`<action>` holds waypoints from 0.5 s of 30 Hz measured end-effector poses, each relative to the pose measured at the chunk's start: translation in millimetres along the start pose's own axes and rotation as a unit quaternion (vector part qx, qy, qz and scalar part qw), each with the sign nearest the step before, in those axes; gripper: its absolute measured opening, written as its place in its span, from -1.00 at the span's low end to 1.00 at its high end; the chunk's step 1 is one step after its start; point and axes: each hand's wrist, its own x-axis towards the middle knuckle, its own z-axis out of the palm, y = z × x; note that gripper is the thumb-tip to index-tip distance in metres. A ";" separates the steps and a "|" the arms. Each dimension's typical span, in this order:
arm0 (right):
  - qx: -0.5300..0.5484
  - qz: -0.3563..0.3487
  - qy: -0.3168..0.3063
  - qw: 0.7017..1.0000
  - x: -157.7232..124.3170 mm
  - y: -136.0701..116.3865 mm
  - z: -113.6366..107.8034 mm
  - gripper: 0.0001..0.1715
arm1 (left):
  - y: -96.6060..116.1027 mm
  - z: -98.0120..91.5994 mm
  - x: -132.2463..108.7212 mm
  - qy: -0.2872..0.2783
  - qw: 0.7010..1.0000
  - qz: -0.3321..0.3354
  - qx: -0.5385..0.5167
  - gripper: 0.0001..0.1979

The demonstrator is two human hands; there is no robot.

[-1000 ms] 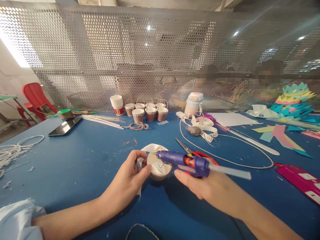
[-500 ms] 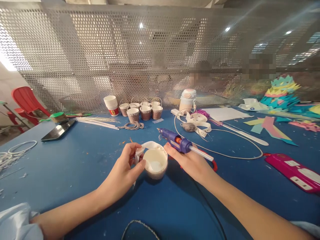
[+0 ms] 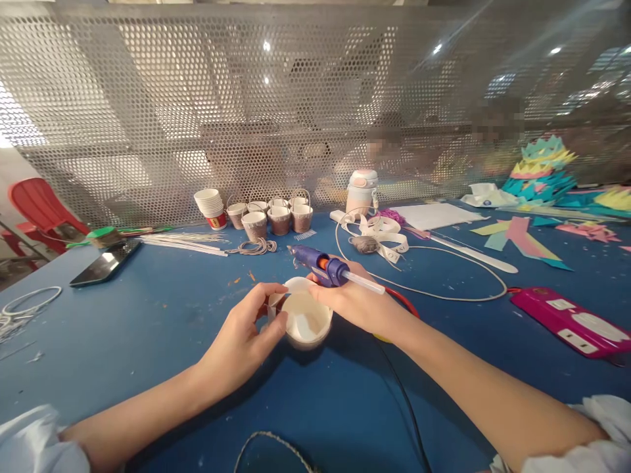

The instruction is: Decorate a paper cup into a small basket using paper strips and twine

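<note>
A small paper cup (image 3: pixel 309 339) is held over the blue table, its open top facing me. My left hand (image 3: pixel 254 322) pinches the cup's left side together with a white ribbon (image 3: pixel 298 284) that curves around the far rim. A purple glue gun (image 3: pixel 325 266) lies in my right hand (image 3: pixel 352 302), its nozzle pointing left beyond the cup. From the gun's back end a pale glue stick (image 3: pixel 365 282) sticks out. The right fingertips press at the cup's far right rim and cover part of the ribbon; the trigger is hidden.
Several small handled buckets (image 3: pixel 255 226) and a stack of paper cups (image 3: pixel 211 209) stand at the back. Behind the gun lie a lettered ribbon (image 3: pixel 394 240) and a bottle (image 3: pixel 362 194). A pink power strip (image 3: pixel 572 322) is at right, a phone (image 3: pixel 106 263) at left.
My right hand has moved left with the glue gun, its fingers now over the ribbon at the far rim. The lettering there is covered. The view has turned slightly right.
</note>
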 end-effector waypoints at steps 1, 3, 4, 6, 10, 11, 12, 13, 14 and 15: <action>0.009 0.004 0.006 1.000 0.8 0.7 0.0 -0.92 | 0.6 0.2 0.3 0.000 1.000 0.010 0.011 -0.81; 0.021 0.006 0.012 1.000 1.3 1.1 -0.6 -0.92 | 1.9 0.4 1.1 -0.001 0.999 0.024 0.026 -0.85; 0.020 0.010 0.011 1.000 1.0 0.7 -1.2 -0.92 | 2.6 0.4 1.5 -0.002 0.999 0.026 0.030 -0.86; 0.014 0.015 0.006 1.000 -0.4 -0.9 -2.1 -0.92 | 3.7 0.3 2.4 -0.002 0.999 0.029 0.034 -0.86; -0.002 0.005 0.000 1.000 -2.6 -3.3 -1.4 -0.88 | 4.2 0.6 3.8 -0.005 0.998 0.051 0.038 -0.88; -0.007 0.004 0.002 1.000 -2.6 -3.2 -0.7 -0.88 | 4.0 0.7 4.1 -0.007 0.997 0.060 0.040 -0.88; -0.011 0.003 0.003 1.000 -2.5 -2.8 0.0 -0.88 | 3.8 0.7 4.5 -0.009 0.997 0.068 0.042 -0.89; -0.015 0.001 0.004 1.000 -2.3 -2.2 0.7 -0.88 | 3.5 0.7 4.8 -0.010 0.996 0.074 0.045 -0.89; -0.017 -0.003 0.006 1.000 -2.2 -1.5 1.2 -0.88 | 3.3 0.4 5.1 -0.012 0.996 0.079 0.049 -0.89; -0.019 -0.010 0.006 1.000 -2.1 -0.7 1.5 -0.87 | 3.1 0.1 5.3 -0.012 0.995 0.082 0.051 -0.88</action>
